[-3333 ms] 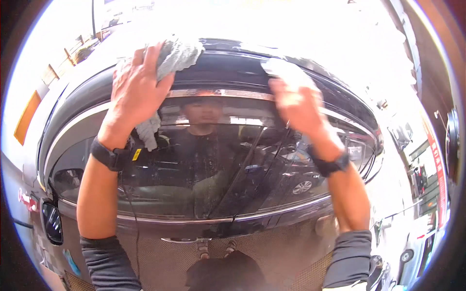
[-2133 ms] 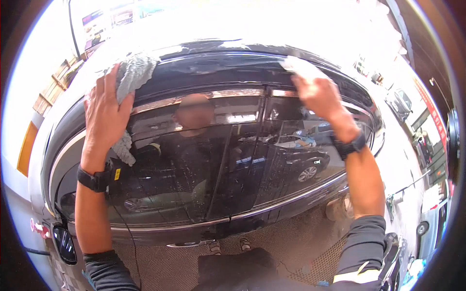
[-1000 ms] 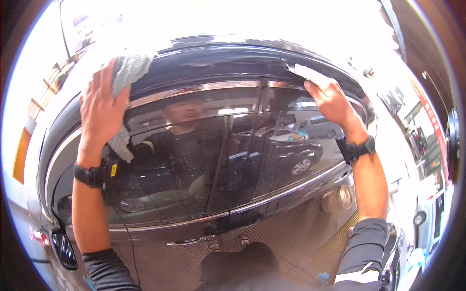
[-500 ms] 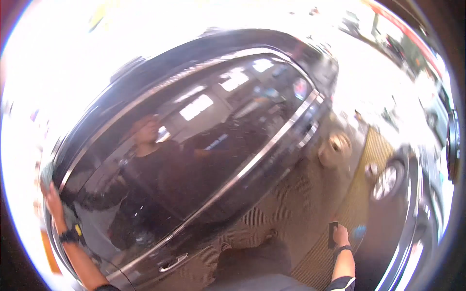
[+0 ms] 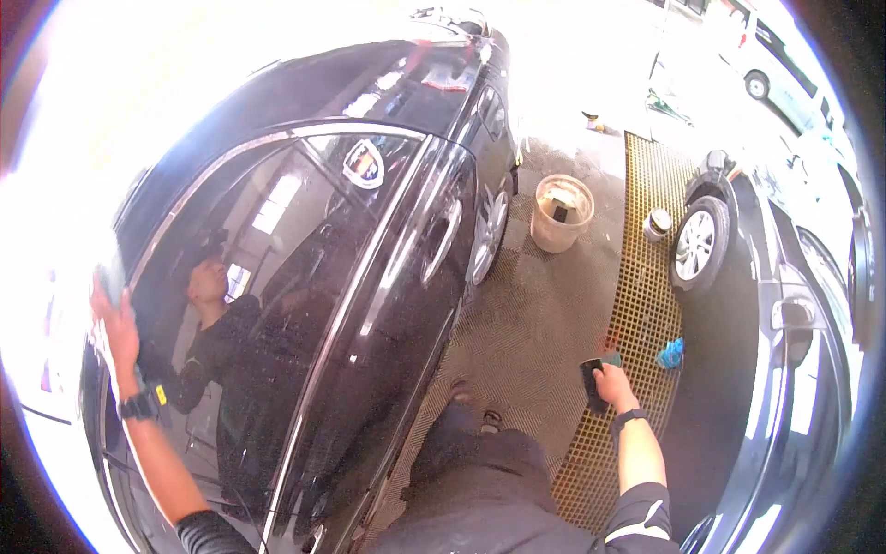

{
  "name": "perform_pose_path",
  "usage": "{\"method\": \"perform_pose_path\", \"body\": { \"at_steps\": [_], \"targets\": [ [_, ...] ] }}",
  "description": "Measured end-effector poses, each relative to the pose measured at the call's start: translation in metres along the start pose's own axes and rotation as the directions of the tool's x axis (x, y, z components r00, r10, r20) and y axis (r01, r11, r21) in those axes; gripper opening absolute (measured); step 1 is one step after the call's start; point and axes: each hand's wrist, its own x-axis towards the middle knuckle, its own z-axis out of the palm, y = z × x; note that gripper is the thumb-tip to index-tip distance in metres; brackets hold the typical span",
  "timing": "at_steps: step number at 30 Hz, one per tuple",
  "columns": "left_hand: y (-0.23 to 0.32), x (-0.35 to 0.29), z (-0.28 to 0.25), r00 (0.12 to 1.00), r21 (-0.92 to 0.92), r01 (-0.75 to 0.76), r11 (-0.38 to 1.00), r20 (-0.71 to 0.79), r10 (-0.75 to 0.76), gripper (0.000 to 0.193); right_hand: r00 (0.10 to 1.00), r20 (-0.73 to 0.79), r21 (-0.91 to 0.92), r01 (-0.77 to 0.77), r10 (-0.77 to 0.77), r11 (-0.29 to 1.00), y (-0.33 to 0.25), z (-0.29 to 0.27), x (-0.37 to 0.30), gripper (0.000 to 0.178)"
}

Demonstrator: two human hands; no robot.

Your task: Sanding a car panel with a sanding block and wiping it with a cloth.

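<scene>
My left hand (image 5: 116, 323) lies stretched along the roof edge of a glossy black car (image 5: 369, 277). Under its fingertips is a pale grey-green cloth (image 5: 110, 260), washed out by glare, which the hand presses to the car. Lower right, my right hand (image 5: 611, 386) is closed round a flat black oblong block (image 5: 592, 386) whose exact kind I cannot make out. It hangs above a yellow floor grating (image 5: 591, 462), apart from the car. The car's side window carries a shield-shaped sticker (image 5: 364, 164) and mirrors a person.
A whitish bucket (image 5: 561, 214) with a dark block inside stands beyond my feet. A small round tub (image 5: 656, 224) and a crumpled blue cloth (image 5: 671, 353) lie by the grating. A second dark car (image 5: 784, 351) flanks the right; a white van (image 5: 784, 65) stands far off.
The view has swung and sharpened, bringing the bucket and the black car's wheel into plain sight. My left hand still presses at the roof edge; my right hand still holds the black block.
</scene>
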Motion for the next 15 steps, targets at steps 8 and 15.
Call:
{"method": "perform_pose_path", "body": {
  "at_steps": [8,15],
  "targets": [
    [0.179,0.097,0.048,0.989,-0.106,-0.087,0.991,-0.132,0.073,0.068,0.988,0.152,-0.018,0.017,-0.014,1.0,0.009,-0.016,0.059,0.033],
    [0.418,0.145,0.058,0.952,-0.324,-0.292,0.9,-0.19,0.24,0.056,0.915,-0.227,0.097,-0.32,0.335,0.942,0.11,-0.129,0.053,0.046]
  ]
}}
